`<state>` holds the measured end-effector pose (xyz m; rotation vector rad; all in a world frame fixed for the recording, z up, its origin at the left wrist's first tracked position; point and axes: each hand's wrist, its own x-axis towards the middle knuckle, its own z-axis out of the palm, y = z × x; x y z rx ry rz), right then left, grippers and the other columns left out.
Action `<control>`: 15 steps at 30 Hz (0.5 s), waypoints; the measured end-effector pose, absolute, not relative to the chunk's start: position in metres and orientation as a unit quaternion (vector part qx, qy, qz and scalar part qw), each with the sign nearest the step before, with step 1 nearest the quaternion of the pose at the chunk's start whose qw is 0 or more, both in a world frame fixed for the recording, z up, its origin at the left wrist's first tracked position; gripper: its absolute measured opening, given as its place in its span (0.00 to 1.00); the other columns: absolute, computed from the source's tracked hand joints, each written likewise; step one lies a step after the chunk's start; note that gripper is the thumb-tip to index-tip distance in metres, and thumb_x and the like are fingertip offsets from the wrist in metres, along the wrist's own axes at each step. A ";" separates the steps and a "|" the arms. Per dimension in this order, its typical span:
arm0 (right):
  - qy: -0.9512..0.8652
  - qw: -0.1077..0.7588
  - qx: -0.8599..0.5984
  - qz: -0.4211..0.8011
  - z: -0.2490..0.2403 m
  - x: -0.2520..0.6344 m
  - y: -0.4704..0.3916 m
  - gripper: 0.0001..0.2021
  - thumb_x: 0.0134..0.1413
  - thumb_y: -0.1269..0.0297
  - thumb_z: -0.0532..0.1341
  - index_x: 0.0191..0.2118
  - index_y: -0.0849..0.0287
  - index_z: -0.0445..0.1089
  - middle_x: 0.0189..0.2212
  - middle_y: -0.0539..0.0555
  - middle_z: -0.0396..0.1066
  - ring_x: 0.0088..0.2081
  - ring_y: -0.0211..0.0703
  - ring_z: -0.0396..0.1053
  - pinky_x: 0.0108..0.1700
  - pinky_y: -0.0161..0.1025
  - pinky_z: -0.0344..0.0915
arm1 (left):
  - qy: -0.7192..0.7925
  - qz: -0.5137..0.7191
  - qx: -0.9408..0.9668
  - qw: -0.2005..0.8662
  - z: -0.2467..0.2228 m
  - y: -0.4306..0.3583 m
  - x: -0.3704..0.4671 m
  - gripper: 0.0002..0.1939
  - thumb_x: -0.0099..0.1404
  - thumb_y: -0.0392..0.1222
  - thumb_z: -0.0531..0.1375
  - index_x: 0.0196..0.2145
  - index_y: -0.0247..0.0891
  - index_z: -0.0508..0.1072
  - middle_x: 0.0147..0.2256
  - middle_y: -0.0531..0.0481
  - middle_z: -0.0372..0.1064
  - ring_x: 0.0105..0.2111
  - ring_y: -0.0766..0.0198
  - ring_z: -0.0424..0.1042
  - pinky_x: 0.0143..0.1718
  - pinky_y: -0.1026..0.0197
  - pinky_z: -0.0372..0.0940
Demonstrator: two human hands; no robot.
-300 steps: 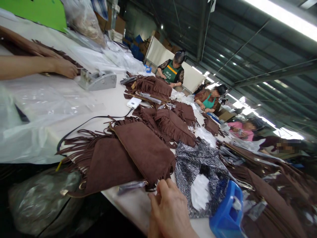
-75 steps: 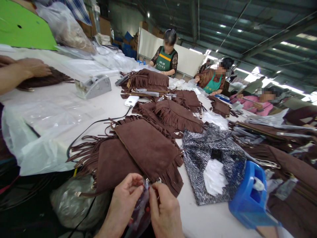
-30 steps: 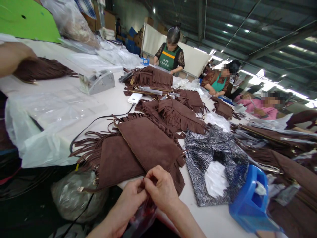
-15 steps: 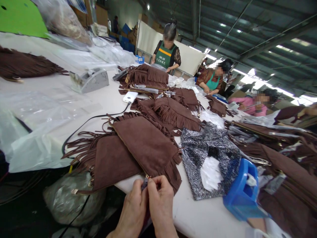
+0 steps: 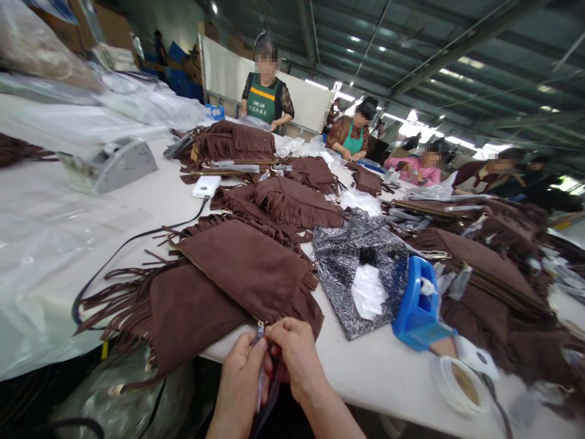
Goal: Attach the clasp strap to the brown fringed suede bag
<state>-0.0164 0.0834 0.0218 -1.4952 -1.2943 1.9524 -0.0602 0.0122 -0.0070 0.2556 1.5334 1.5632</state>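
Observation:
A brown fringed pouch (image 5: 247,262) lies across a second brown pouch (image 5: 192,311) at the table's front edge. At the near end of its zip is a small gold-coloured metal fitting (image 5: 261,323). My left hand (image 5: 242,378) is closed just below that fitting, pinching a narrow strip in clear plastic (image 5: 261,378) that hangs down between my hands. Close beside it, the fingers of my right hand (image 5: 295,353) are bent together at the fitting; what they pinch is hidden.
Right of the pouches lies a black-and-white patterned sheet (image 5: 336,292) with white crumpled paper (image 5: 369,292). Beyond are a blue tape dispenser (image 5: 414,305), a tape roll (image 5: 459,384) and piled brown bags (image 5: 484,280). A grey dispenser (image 5: 123,167) stands left. Co-workers (image 5: 265,100) are behind.
The view has turned to the right, bringing the tape roll into sight. More of the plastic-covered strip shows between my hands. The pouches stay in place on the table.

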 end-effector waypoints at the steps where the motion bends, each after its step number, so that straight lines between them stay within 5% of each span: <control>1: -0.454 0.183 -0.533 0.690 0.024 -0.017 0.083 0.07 0.34 0.65 0.58 0.15 0.59 0.60 0.07 0.42 0.56 0.10 0.29 0.51 0.13 0.29 0.43 | 0.605 0.640 0.096 0.463 -0.007 0.012 -0.061 0.21 0.52 0.62 0.55 0.23 0.40 0.59 0.13 0.61 0.56 0.08 0.74 0.50 0.10 0.69 0.46; 15: -0.409 0.168 -0.541 0.716 0.024 -0.021 0.085 0.08 0.35 0.68 0.60 0.17 0.58 0.59 0.07 0.40 0.54 0.09 0.29 0.49 0.11 0.29 0.49 | 0.463 0.663 0.061 0.585 -0.007 0.005 -0.081 0.21 0.49 0.55 0.65 0.22 0.35 0.64 0.13 0.60 0.57 0.10 0.78 0.50 0.13 0.72 0.47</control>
